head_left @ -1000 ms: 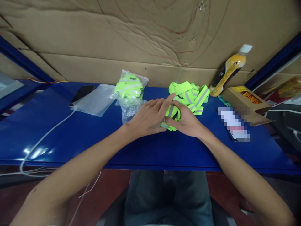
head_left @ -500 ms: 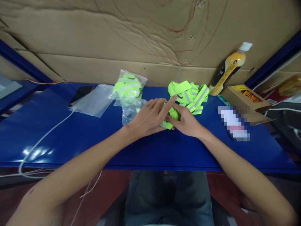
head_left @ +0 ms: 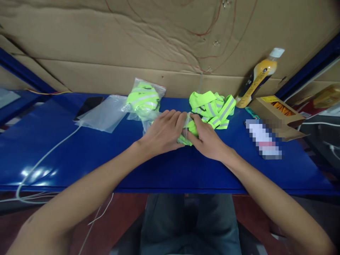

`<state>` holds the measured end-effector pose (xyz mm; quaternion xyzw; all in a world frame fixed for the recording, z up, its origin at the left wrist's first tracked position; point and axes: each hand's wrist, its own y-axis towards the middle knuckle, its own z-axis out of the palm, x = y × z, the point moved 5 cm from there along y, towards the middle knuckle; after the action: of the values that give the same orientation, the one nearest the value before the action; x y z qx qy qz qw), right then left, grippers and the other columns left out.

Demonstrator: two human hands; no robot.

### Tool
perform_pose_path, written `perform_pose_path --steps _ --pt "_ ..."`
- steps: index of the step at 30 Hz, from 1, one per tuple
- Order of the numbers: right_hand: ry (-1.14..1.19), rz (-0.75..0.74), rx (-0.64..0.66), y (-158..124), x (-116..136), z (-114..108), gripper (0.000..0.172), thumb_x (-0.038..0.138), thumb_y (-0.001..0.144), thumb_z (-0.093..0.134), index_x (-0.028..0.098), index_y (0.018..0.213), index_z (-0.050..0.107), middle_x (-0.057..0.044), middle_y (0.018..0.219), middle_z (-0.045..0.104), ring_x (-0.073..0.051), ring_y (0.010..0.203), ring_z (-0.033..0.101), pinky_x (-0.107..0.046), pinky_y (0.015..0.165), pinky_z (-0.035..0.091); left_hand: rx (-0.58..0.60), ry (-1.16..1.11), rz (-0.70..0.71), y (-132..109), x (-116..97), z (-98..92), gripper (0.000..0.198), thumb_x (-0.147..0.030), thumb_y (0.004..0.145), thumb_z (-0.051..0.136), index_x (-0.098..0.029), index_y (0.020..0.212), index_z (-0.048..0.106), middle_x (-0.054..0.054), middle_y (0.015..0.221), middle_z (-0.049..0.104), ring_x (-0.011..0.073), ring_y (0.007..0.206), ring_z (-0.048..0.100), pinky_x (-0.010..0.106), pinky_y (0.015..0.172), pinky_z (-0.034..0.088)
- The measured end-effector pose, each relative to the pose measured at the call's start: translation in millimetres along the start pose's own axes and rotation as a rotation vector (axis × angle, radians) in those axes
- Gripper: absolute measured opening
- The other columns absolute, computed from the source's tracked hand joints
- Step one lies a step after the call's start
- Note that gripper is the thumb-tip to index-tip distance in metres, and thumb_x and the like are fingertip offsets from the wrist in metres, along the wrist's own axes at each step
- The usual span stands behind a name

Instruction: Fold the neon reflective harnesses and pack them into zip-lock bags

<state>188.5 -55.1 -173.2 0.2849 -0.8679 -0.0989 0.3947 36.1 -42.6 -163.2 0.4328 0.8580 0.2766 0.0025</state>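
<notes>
My left hand [head_left: 163,132] and my right hand [head_left: 207,138] meet at the middle of the blue table [head_left: 79,156]. Both close round a folded neon-green reflective strap [head_left: 189,131] pressed between them, with a clear plastic bag [head_left: 148,124] under my left fingers. Just behind lies a loose pile of green reflective straps [head_left: 214,106]. A sealed bag of green straps [head_left: 145,99] sits to the back left of my hands.
Empty clear bags [head_left: 105,113] and a dark phone [head_left: 87,104] lie at the back left; a white cable [head_left: 45,159] runs off the left edge. A juice bottle [head_left: 259,78], an open carton [head_left: 278,111] and a blurred flat object [head_left: 264,138] stand right. Cardboard wall behind.
My left index finger, raised and pointing earlier, has folded down onto the strap. Both hands have closed tighter around the bundle and shifted slightly back toward the bag.
</notes>
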Motion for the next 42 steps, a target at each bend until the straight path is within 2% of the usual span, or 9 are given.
perform_pose_path --steps 5,11,14,18,22,29,32,36,42 --pt "-0.057 0.049 0.085 -0.8 2.0 -2.9 0.042 0.047 0.106 0.053 0.016 0.133 0.045 -0.014 0.109 0.071 -0.025 0.085 0.066 -0.037 0.072 0.049 -0.028 -0.011 -0.027 2.5 -5.1 4.7 0.07 -0.045 0.086 0.08 -0.005 0.136 0.053 0.02 0.11 0.071 0.0397 0.101 0.07 0.051 0.09 0.057" --pt "0.705 0.26 0.242 -1.0 -10.5 -12.1 0.065 0.055 0.1 0.065 0.019 0.152 0.048 -0.003 0.097 0.069 -0.017 0.07 0.068 -0.035 0.063 0.058 -0.04 -0.221 -0.12 0.1 11.3 6.1 0.084 -0.046 0.077 0.088 -0.012 0.142 0.048 0.021 0.127 0.072 0.041 0.115 0.072 0.052 0.098 0.059" --pt "0.86 0.252 0.226 1.4 -15.9 -11.7 0.075 0.054 0.093 0.077 0.018 0.154 0.053 -0.001 0.09 0.07 -0.02 0.075 0.073 -0.041 0.075 0.065 -0.078 -0.259 -0.183 -2.1 20.6 4.2 0.084 -0.047 0.076 0.088 -0.015 0.143 0.048 0.018 0.128 0.072 0.0392 0.115 0.074 0.051 0.099 0.06" --pt "0.595 0.153 0.049 4.8 -16.8 -9.5 0.04 0.048 0.094 0.077 0.019 0.122 0.075 -0.004 0.096 0.066 -0.015 0.069 0.065 -0.035 0.064 0.058 -0.052 -0.147 -0.138 -1.1 16.1 1.9 0.08 -0.039 0.074 0.084 -0.011 0.14 0.05 0.02 0.122 0.072 0.0413 0.11 0.072 0.053 0.095 0.06" --pt "0.17 0.013 -0.122 5.3 -4.4 -6.6 0.009 0.023 0.093 0.067 0.019 0.087 0.072 -0.006 0.1 0.059 -0.014 0.072 0.055 -0.033 0.066 0.049 -0.039 0.0 -0.048 2.0 1.1 1.0 0.063 -0.034 0.082 0.076 -0.009 0.135 0.054 0.019 0.111 0.072 0.0392 0.101 0.07 0.051 0.087 0.058" --pt "0.084 -0.049 -0.136 5.6 8.8 2.0 0.013 0.011 0.084 0.059 0.021 0.075 0.059 -0.002 0.08 0.059 -0.015 0.068 0.05 -0.032 0.068 0.044 -0.081 0.055 -0.033 4.9 -5.5 3.2 0.027 -0.032 0.094 0.061 -0.015 0.114 0.06 0.016 0.097 0.07 0.0364 0.09 0.065 0.049 0.077 0.054" --pt "0.132 0.001 -0.189 3.1 8.8 -3.5 0.01 0.017 0.086 0.065 0.021 0.094 0.069 -0.001 0.081 0.065 -0.014 0.065 0.053 -0.033 0.067 0.046 -0.095 -0.003 -0.117 5.1 0.5 1.1 0.044 -0.04 0.089 0.068 -0.014 0.122 0.056 0.018 0.105 0.07 0.0379 0.093 0.066 0.051 0.081 0.055" --pt "0.305 0.026 -0.217 0.6 10.2 -11.7 0.031 0.038 0.098 0.069 0.023 0.126 0.071 -0.005 0.103 0.072 -0.013 0.067 0.059 -0.032 0.064 0.053 -0.13 -0.089 -0.242 3.7 7.6 -5.0 0.077 -0.052 0.081 0.078 -0.012 0.138 0.046 0.023 0.124 0.066 0.0427 0.111 0.066 0.054 0.092 0.055" --pt "0.209 -0.182 -0.056 5.7 24.5 -6.3 0.038 0.053 0.105 0.068 0.021 0.084 0.062 -0.005 0.103 0.058 -0.014 0.077 0.054 -0.032 0.069 0.05 -0.153 -0.08 -0.156 2.5 6.8 1.7 0.04 -0.038 0.097 0.064 -0.017 0.128 0.05 0.016 0.109 0.068 0.0351 0.096 0.067 0.047 0.084 0.053"
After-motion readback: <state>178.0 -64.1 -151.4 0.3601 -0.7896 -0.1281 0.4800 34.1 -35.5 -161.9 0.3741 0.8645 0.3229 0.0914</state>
